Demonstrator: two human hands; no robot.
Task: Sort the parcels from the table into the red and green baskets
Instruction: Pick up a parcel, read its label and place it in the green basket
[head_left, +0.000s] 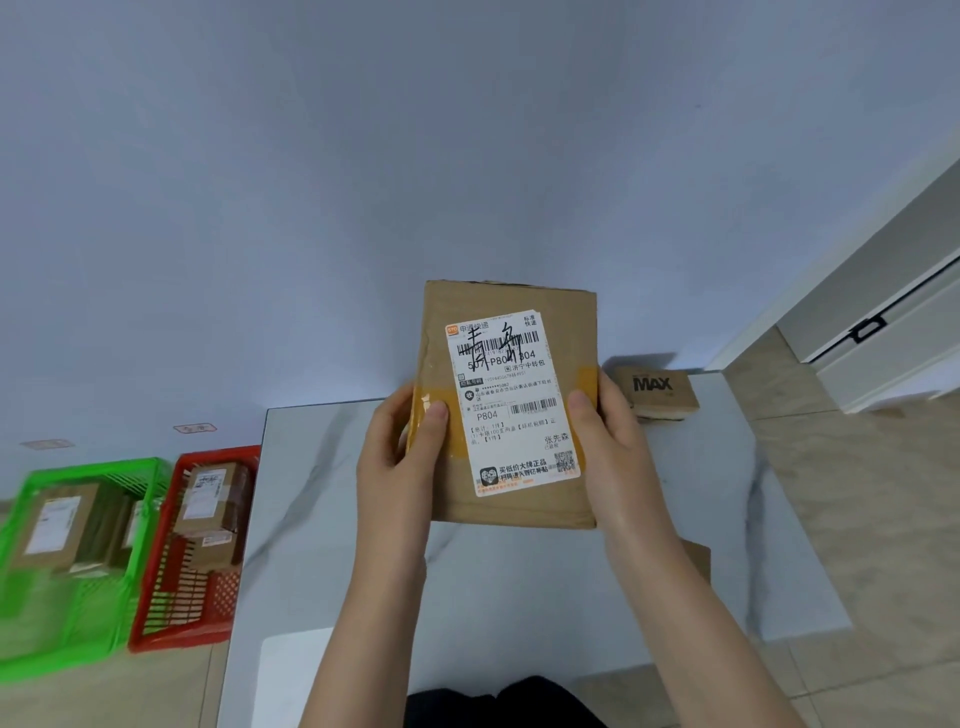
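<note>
Pale blue-grey wall (363, 156) fills the far half of the view; below it lies a white, grey-veined tabletop (322, 519), with beige floor tiles (857, 519) on the right and a white cabinet front (883, 332) at the far right.

Centre: a flat brown cardboard parcel (519, 512) is held upright above the tabletop, clear of its surface, face towards the camera. It bears a white shipping label (511, 405) with barcodes, the code "P804" and black handwritten characters, and a band of yellow tape runs across it. The left grip (400, 457) clasps the parcel's left edge, thumb pressed on the tape. The right grip (608, 441) clasps the right edge, thumb on the label margin. The fingers behind the parcel are hidden.

Far right of the tabletop: a small brown box printed "MAX" (660, 389) lies flat, just beside the held parcel in the view. A brown cardboard corner (696, 561) shows near the right forearm, mostly hidden.

Left, on the floor: a red basket (218, 453) stands just beside the tabletop's left edge, and a green basket (98, 465) stands to its left, the two side by side. Each contains labelled cardboard parcels: those in the red basket (208, 499) are stacked, those in the green basket (54, 525) are blurred.
</note>
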